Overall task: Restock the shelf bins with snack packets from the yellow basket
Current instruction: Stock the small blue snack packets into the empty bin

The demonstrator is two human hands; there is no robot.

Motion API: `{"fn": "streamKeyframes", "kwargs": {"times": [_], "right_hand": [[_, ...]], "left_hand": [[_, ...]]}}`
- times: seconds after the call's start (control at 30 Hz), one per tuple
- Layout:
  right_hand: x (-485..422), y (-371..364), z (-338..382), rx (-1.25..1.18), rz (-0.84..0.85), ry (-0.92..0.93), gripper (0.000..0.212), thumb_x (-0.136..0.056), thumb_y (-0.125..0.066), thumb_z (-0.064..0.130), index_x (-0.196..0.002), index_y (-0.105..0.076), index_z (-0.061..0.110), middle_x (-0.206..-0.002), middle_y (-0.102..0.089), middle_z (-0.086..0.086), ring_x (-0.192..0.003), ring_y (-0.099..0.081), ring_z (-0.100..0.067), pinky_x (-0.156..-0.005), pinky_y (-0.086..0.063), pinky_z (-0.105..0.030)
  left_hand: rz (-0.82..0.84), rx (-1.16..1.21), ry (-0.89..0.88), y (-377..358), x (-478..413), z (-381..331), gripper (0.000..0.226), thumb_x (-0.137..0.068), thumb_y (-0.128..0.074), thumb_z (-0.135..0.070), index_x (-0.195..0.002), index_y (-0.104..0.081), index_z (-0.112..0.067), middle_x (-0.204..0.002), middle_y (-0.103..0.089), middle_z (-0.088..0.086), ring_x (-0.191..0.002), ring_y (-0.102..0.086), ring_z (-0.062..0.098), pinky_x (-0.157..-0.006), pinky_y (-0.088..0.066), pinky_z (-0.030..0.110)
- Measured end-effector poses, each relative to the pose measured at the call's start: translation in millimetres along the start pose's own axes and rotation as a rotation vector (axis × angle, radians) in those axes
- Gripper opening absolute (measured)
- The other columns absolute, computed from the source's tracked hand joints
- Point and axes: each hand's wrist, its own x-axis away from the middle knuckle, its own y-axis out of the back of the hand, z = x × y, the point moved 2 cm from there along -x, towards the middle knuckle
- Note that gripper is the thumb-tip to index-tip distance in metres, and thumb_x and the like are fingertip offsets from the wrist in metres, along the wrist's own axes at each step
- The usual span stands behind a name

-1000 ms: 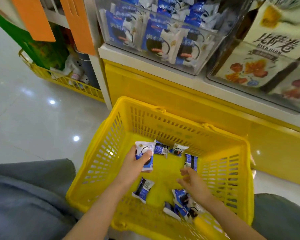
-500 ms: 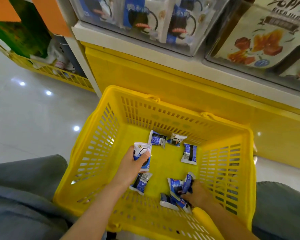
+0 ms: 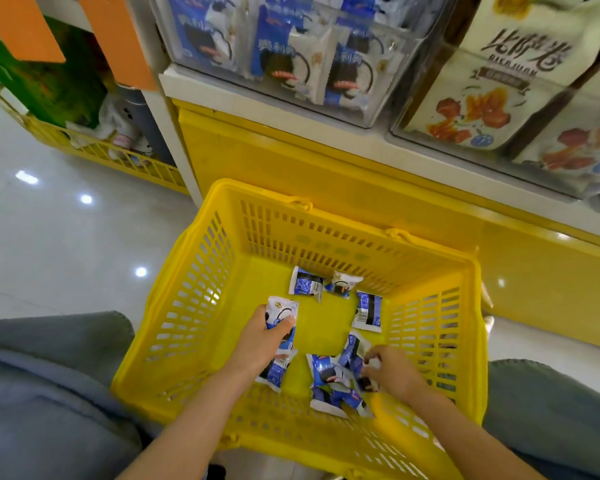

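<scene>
The yellow basket [image 3: 201, 306] stands on the floor in front of the shelf. Several blue-and-white snack packets lie on its bottom, among them one [image 3: 305, 284] near the far wall and one [image 3: 368, 310] to the right. My left hand [image 3: 262, 341] grips a packet [image 3: 280, 311] upright, low inside the basket. My right hand [image 3: 390, 374] reaches into a small pile of packets [image 3: 329, 375] at the near right and pinches one [image 3: 354, 351]. Above, a clear shelf bin [image 3: 291, 53] holds the same blue-and-white packets.
A second clear bin [image 3: 520, 81] with larger cream snack bags sits to the right. A yellow shelf base [image 3: 326, 168] backs the basket. A yellow wire rack [image 3: 84, 147] with goods stands at left on the glossy floor. My grey-clad knees flank the basket.
My right hand dropped from the basket's middle into the near-right pile and took hold of a packet. My left hand kept its packet and sank slightly. The view tilted and shifted.
</scene>
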Motion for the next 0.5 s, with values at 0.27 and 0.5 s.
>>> {"fn": "streamKeyframes", "kwargs": {"times": [0.27, 0.5], "right_hand": [[65.0, 66.6, 94.9, -0.787, -0.078, 0.263, 0.026, -0.09, -0.059, 0.027, -0.115, -0.062, 0.02, -0.113, -0.069, -0.004, -0.103, -0.066, -0.02, -0.087, -0.054, -0.04], [116.4, 101.1, 154.7, -0.732, 0.003, 0.399, 0.047, -0.07, -0.065, 0.044, -0.112, -0.06, 0.023, -0.1, -0.073, 0.004, -0.091, -0.07, -0.013, -0.074, -0.055, -0.024]], "left_hand": [[0.065, 0.266, -0.03, -0.1, 26.8, -32.0, 0.045, -0.079, -0.071, -0.033, -0.115, -0.046, -0.023, -0.116, -0.056, -0.001, -0.095, -0.061, 0.013, -0.058, -0.055, 0.022], [0.079, 0.29, -0.361, 20.5, 57.1, -94.4, 0.031, -0.076, -0.073, -0.025, -0.103, -0.056, -0.029, -0.1, -0.069, -0.008, -0.085, -0.069, 0.009, -0.063, -0.057, 0.026]]}}
